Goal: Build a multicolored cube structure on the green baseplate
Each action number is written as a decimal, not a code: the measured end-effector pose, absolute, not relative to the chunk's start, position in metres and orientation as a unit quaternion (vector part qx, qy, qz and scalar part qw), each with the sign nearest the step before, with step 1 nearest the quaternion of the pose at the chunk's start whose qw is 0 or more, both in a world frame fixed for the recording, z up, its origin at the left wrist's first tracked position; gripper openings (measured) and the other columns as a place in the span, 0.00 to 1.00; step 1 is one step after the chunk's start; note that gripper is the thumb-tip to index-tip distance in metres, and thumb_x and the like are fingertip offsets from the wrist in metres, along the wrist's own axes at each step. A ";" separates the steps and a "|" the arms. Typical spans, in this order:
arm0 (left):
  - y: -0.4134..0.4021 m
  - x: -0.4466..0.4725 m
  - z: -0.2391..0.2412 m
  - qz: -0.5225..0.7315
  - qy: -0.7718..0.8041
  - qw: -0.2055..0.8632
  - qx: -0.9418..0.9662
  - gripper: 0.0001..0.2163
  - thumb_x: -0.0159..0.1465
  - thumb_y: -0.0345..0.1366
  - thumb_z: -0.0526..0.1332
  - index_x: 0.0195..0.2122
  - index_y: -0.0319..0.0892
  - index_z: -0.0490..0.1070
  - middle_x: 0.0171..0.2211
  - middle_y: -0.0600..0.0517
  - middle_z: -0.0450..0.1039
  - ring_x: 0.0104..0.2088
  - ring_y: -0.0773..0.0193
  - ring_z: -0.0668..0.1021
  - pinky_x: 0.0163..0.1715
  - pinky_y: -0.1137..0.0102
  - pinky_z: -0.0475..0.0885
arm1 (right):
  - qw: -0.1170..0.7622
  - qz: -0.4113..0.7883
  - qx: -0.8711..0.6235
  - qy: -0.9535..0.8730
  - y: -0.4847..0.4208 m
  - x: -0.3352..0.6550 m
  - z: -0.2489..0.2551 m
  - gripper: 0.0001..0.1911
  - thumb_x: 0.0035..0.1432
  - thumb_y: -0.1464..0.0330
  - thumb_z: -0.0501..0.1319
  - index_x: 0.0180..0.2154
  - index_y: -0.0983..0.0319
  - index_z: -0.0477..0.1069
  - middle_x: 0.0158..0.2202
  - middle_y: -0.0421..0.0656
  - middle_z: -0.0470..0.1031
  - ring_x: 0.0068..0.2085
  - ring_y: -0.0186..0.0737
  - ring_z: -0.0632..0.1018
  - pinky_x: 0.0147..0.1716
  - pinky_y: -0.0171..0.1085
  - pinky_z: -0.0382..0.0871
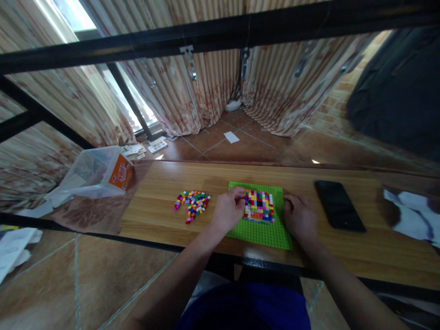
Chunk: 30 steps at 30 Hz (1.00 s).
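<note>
A green studded baseplate (261,238) lies on the wooden table in front of me. On it stands a roughly square block of many-coloured building bricks (260,211), with a dark gap near its middle. My left hand (227,210) is closed in a pinch at the block's upper left edge, its fingertips at a small purple brick (246,200). Curled beside the baseplate's right edge is my right hand (301,219); its fingers are closed, and whatever is between them is hidden. A loose pile of small coloured bricks (196,202) lies left of the baseplate.
A black phone (339,205) lies right of my right hand, with crumpled white paper (410,213) farther right. Beyond the wooden table's (154,220) left end, a clear plastic box (98,172) with an orange label stands. A black metal bar (220,34) crosses in front of the curtains.
</note>
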<state>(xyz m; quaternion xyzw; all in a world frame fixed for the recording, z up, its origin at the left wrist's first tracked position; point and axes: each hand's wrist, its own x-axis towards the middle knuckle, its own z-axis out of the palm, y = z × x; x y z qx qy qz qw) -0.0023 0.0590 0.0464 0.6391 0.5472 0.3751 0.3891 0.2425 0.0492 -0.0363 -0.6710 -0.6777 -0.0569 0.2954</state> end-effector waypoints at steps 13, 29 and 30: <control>0.055 -0.002 0.057 0.283 0.571 0.313 0.704 0.12 0.61 0.25 0.57 0.44 0.42 0.74 0.38 0.50 0.81 0.39 0.63 0.81 0.43 0.68 0.75 | 0.297 -0.067 -0.668 -0.679 0.049 0.241 -0.035 0.14 0.62 0.69 0.51 0.39 0.62 0.75 0.40 0.49 0.76 0.42 0.47 0.74 0.46 0.46 0.69; 0.077 0.001 0.077 0.173 0.582 0.286 0.741 0.13 0.60 0.26 0.57 0.44 0.40 0.76 0.33 0.49 0.80 0.34 0.62 0.79 0.42 0.67 0.73 | 0.302 -0.061 -0.666 -0.679 0.049 0.242 -0.036 0.13 0.61 0.69 0.52 0.39 0.62 0.75 0.41 0.50 0.76 0.43 0.47 0.73 0.47 0.46 0.68; 0.079 0.000 0.074 0.187 0.577 0.301 0.736 0.13 0.60 0.26 0.58 0.44 0.40 0.76 0.32 0.50 0.80 0.33 0.63 0.79 0.42 0.67 0.73 | 0.302 -0.061 -0.668 -0.678 0.049 0.242 -0.036 0.13 0.61 0.69 0.52 0.38 0.62 0.75 0.41 0.50 0.76 0.43 0.47 0.73 0.47 0.46 0.68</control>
